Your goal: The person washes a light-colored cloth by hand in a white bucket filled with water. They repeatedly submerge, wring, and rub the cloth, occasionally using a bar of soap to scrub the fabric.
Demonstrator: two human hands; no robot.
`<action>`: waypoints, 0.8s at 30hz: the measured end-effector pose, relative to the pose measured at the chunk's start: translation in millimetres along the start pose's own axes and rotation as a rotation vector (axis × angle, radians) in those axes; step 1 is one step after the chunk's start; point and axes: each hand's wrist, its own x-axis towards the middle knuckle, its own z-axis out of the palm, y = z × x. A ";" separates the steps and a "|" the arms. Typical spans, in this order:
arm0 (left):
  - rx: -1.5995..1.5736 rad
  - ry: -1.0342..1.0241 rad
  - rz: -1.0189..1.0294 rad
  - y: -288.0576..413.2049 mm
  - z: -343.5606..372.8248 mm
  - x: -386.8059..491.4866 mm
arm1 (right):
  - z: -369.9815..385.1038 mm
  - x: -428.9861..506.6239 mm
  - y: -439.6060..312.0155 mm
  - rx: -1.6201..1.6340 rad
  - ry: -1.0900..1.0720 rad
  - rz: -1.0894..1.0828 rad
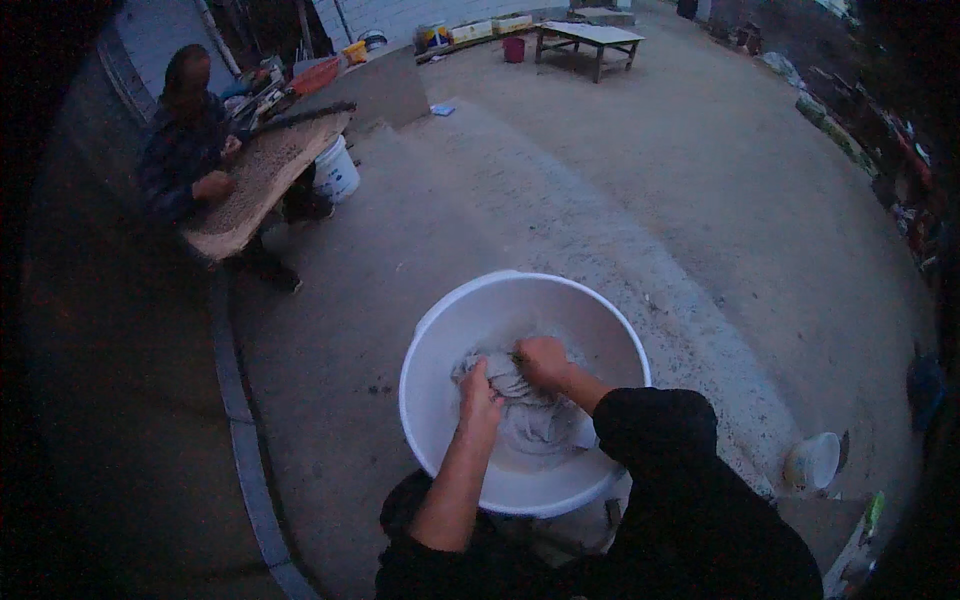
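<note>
A wide white plastic basin (442, 337) stands in front of me, with a light grey wet cloth (532, 427) bunched in its bottom. My left hand (478, 394) grips a fold of the cloth on the basin's left side, thumb pointing away from me. Closed into a fist, my right hand (544, 361) holds another part of the cloth a little farther off. The bunched fabric runs between both hands, and its lower end spreads toward the basin's near side. Around the cloth the basin's bottom looks wet; any depth of water is hard to make out.
At the left a seated person (184, 142) bends over a tray (262, 172) of small grains. A white bucket (336, 171) stands beside it. Farther off are a low table (591, 34) and a red bucket (514, 50). A white tub (814, 461) lies at right.
</note>
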 end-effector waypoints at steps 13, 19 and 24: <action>-0.304 -0.093 -0.154 3.4 -6.2 11.6 | -36.2 19.3 -43.8 0.819 0.144 0.268; -0.368 -0.594 0.224 5.4 -1.1 20.2 | -79.0 -0.6 -89.3 0.374 0.023 -0.114; -0.346 -0.156 0.201 -1.3 11.0 13.2 | -69.5 12.1 -70.3 0.289 0.378 0.131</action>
